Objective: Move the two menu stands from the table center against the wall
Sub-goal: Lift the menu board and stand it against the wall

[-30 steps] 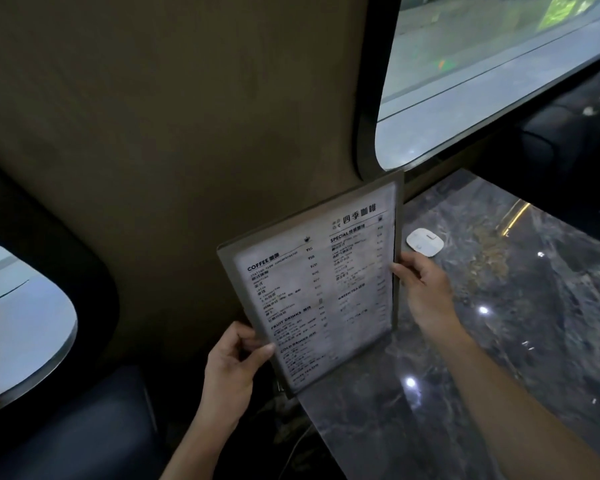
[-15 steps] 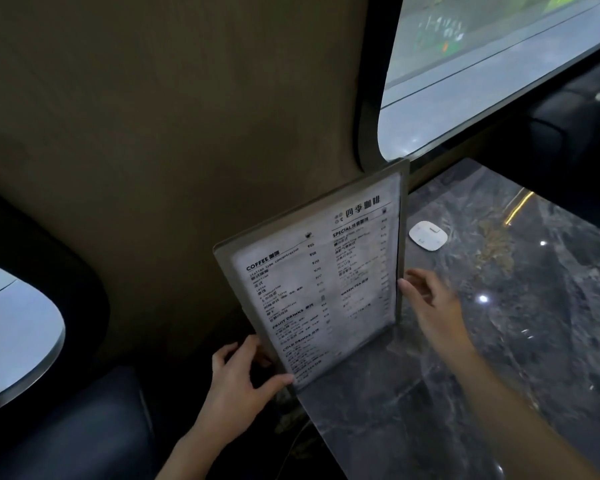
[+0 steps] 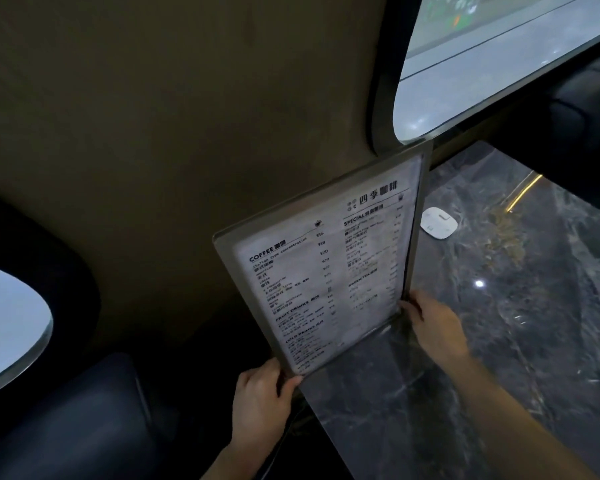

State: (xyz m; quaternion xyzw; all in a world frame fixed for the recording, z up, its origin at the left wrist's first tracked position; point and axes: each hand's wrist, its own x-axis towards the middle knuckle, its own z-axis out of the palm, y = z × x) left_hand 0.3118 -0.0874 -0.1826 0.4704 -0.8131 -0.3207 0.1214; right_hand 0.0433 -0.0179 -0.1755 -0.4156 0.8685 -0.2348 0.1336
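Note:
A clear-framed menu stand with a white printed coffee menu stands upright at the near-left edge of the dark marble table, close to the brown wall. My left hand pinches its lower left corner, off the table's edge. At the lower right edge of the stand, my right hand has its fingers on the frame, just above the tabletop. Only one menu stand shows; a second may sit behind it but I cannot tell.
A small white rounded device lies on the table behind the stand, near the wall. A window runs above the table's far side. A dark padded seat lies lower left, with another table's pale edge beyond it.
The menu stand has come down and toward the wall, its bottom now at the tabletop. Both hands slid lower along its side edges.

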